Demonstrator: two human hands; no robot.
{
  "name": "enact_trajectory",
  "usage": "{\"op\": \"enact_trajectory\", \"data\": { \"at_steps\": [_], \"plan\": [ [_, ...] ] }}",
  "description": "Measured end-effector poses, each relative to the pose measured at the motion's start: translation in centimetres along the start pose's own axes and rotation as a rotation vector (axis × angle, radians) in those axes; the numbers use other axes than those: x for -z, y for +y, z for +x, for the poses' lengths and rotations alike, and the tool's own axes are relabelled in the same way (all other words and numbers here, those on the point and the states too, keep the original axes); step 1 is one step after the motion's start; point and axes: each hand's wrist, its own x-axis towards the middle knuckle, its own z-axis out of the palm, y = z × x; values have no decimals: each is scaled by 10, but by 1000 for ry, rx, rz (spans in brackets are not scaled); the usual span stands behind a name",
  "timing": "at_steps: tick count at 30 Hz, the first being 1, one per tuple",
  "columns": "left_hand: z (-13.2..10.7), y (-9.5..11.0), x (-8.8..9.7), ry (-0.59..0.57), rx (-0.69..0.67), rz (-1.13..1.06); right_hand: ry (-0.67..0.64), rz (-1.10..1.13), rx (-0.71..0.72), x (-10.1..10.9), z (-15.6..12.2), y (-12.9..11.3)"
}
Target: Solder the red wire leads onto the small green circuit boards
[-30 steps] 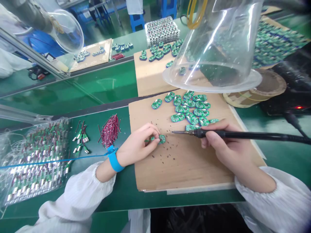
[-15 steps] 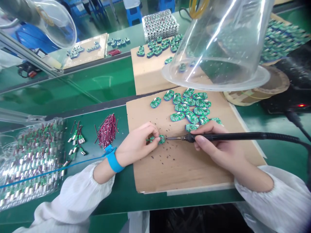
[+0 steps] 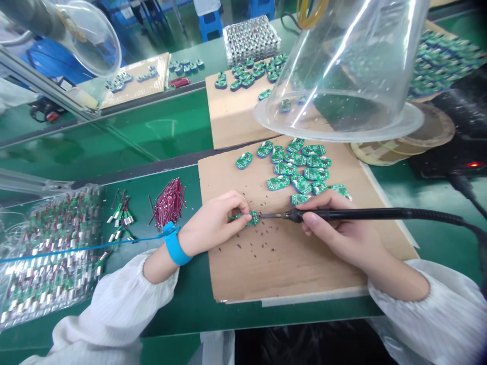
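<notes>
While steadying the small green printed circuit board (image 3: 253,218) near the centre of the frame, press it against the brown cardboard sheet (image 3: 304,268) just firmly enough to stop any skid. Grip toward its left end, with thumb and fingertips of the bare left hand (image 3: 211,225) pinched almost together on it, leaving the right end exposed. Hold the slim black-handled soldering iron (image 3: 353,215) like a pen, with fingers of the bare right hand (image 3: 337,229) closed around the grip, right of centre. Point the grey metal tip (image 3: 271,216) leftward at the exposed end; very near or touching, cannot tell which. With so small a workpiece, probably best to brace the right wrist on the cardboard and guide from the fingers rather than the arm. Avoid dwelling too long, perhaps risking a scorched board or fingertip. Brush aside the scattered dark specks (image 3: 262,246) around and below the board, being liable to tilt it. Let the thick black ribbed cable (image 3: 441,217) at right hang without dragging, and steer clear of the loose cluster of green oval-ended boards (image 3: 301,184) above the right hand.
</notes>
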Motion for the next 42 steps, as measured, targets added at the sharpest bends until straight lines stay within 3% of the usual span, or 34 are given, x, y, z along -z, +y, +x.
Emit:
{"op": "enact_trajectory", "data": {
  "at_steps": [28,33,42],
  "plan": [
    [-3,-2,-4,43,44,-6,69,201,-37,-1,-2,-2],
    [-5,-2,1,-29,32,-113,76,225,-45,-2,-2,-3],
    [-6,2,3,-74,-15,-89,51,161,-12,-1,-3,-1]
  ]
}}
